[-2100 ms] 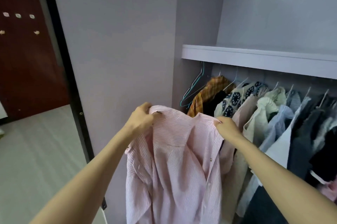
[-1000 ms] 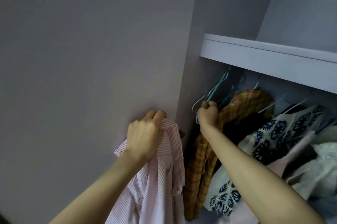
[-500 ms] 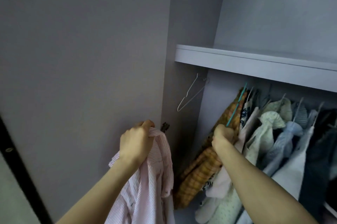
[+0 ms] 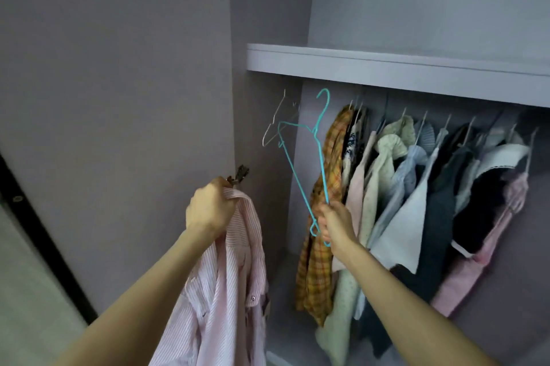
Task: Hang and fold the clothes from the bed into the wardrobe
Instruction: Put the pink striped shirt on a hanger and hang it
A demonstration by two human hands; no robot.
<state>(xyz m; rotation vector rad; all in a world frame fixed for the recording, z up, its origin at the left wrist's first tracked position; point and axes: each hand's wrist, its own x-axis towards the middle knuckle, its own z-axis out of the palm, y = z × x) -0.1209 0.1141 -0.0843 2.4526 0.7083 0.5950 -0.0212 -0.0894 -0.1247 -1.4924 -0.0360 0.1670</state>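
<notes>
Left hand (image 4: pixel 209 208) at frame center grips the pink striped shirt (image 4: pixel 220 291) by its collar, shirt hanging down to the lower middle. Right hand (image 4: pixel 334 222) pinches a teal hanger (image 4: pixel 320 163) by one end, in front of the wardrobe (image 4: pixel 387 68). Hung clothes (image 4: pixel 416 187) fill the right.

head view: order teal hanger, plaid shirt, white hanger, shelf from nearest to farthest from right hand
1. teal hanger, held in the right hand
2. plaid shirt, just behind it
3. white hanger, up left
4. shelf, above

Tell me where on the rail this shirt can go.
Free: the gap between the wardrobe's side wall and the plaid shirt, where only a white hanger hangs. Right of the plaid shirt, clothes pack tightly.
</notes>
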